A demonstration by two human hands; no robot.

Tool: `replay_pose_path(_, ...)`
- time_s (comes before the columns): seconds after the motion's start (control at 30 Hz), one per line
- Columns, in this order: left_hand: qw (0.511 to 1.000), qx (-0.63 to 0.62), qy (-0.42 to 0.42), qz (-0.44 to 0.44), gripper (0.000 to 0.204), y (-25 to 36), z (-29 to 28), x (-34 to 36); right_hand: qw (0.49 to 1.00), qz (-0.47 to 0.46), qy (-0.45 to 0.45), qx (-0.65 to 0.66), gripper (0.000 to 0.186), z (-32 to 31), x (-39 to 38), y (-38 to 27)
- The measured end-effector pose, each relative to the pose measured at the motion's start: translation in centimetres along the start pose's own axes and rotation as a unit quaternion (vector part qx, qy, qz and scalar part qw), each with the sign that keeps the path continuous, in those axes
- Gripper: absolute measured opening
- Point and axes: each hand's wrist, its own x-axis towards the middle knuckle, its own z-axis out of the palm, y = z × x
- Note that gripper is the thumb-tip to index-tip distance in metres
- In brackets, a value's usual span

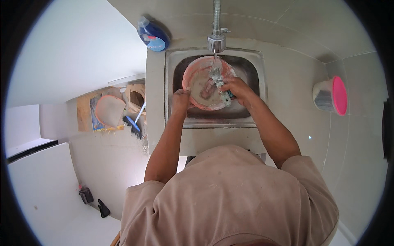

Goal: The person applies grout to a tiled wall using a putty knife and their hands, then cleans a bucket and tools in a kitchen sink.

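An orange-pink basin (186, 76) with cloudy greyish water in it sits inside the steel sink (255, 121). My left hand (182, 99) is closed on the basin's left rim. At the right side of the basin, my right hand (238, 89) grips a tool with teal parts (226, 98) and a whitish, smeared end. A thin stream from the faucet (216, 42) runs onto that end. The tool's exact kind cannot be made out. A blurred reddish-brown patch shows in the basin beside it.
A blue detergent bottle (154, 36) stands at the sink's far left corner. On the right is a clear tub with a pink lid (340, 95). Lower left, on the floor, are another basin (110, 110), a blue-headed brush or broom (132, 123) and black items (103, 208).
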Motion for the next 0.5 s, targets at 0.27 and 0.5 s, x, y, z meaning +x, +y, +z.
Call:
replay_pose_path(0.27,0.948,0.256,0.010,0.189,0.030,2.0,4.6,-2.8,0.991,-0.003,-0.011,0.137,0.032,1.1,2.0,0.9)
replay_pose_path(0.5,0.988,-0.076,-0.069,-0.119,0.029,-1.9,8.3,3.1,0.998,-0.041,0.029,-0.033,0.069,2.5,2.4,2.1)
